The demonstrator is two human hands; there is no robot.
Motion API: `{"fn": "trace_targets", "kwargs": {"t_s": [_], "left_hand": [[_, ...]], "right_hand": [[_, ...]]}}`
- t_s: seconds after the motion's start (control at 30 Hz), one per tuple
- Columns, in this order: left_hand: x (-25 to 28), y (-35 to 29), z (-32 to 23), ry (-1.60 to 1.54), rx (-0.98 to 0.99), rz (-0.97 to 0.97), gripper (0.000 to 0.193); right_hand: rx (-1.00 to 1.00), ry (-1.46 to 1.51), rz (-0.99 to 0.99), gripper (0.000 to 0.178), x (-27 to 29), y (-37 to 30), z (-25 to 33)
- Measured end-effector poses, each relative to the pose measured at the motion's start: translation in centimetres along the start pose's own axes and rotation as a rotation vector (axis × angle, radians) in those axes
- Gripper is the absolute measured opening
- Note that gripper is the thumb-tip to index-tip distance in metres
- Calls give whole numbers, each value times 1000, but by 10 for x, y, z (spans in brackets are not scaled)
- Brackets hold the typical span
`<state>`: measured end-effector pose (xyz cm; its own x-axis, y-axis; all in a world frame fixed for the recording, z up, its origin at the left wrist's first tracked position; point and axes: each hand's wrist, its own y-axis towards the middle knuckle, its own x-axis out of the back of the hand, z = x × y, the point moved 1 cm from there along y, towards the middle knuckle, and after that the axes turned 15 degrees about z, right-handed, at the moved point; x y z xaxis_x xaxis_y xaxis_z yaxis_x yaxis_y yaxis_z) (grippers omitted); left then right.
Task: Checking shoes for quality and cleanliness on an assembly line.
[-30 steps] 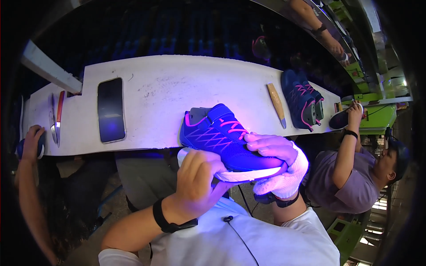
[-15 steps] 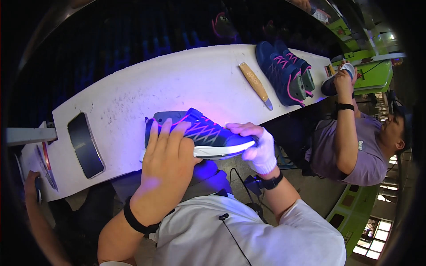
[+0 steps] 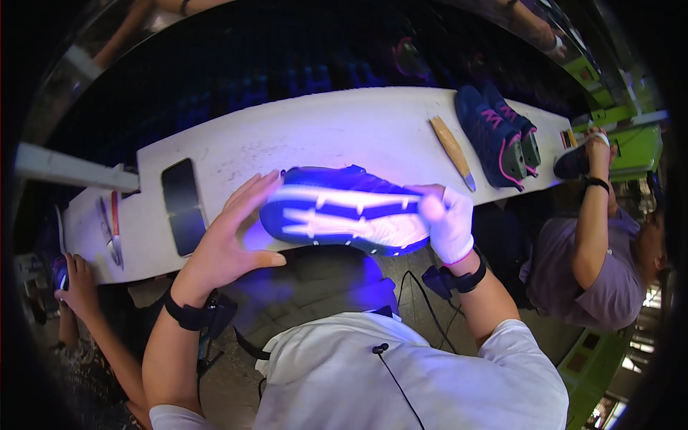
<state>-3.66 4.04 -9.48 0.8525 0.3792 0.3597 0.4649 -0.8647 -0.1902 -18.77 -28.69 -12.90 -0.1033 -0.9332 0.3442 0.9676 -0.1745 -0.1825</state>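
Observation:
A dark blue sneaker [image 3: 344,208] is held over the near edge of the table, tipped so its white and blue sole faces me; motion blurs it slightly. My right hand [image 3: 453,226], in a white glove, grips the shoe's right end. At the opposite end, my bare left hand [image 3: 228,240] is open, thumb and fingers spread, close beside the sole. Whether its fingertips touch the shoe I cannot tell. Bluish-violet light falls on the shoe and both hands.
On the white table [image 3: 301,129] lie a wooden-handled knife [image 3: 450,147], a pair of navy sneakers with pink laces [image 3: 494,136] and a dark phone-like slab [image 3: 183,204]. A metal bar [image 3: 75,168] juts in at left. Co-workers' hands [image 3: 598,154] show at both ends.
The shoe has rolled from side-on to sole toward me. My left hand has come off its upper and opened beside the end; my right hand keeps its grip. The view has shifted.

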Motion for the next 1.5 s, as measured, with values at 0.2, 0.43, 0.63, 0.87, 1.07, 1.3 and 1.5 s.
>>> {"fn": "trace_targets", "kwargs": {"t_s": [0.2,0.43,0.63,0.87,1.07,1.3,1.5], "left_hand": [[36,-2,-75,138,-291,-244,88],[31,39,-117,226,-53,-134,67],[42,49,-107,109,-41,-86,53],[44,68,-114,213,-21,-67,50],[34,79,-128,394,32,-127,59],[5,80,-140,636,-21,-230,74],[-40,73,-152,719,-124,-242,81]], "right_hand": [[367,140,171,85,-54,62,70],[489,280,255,36,-48,66,151],[582,1312,303,44,-51,93,133],[451,643,250,43,-38,92,135],[471,637,258,42,-30,85,134],[513,693,322,66,-16,73,119],[469,353,324,81,20,40,117]]}}
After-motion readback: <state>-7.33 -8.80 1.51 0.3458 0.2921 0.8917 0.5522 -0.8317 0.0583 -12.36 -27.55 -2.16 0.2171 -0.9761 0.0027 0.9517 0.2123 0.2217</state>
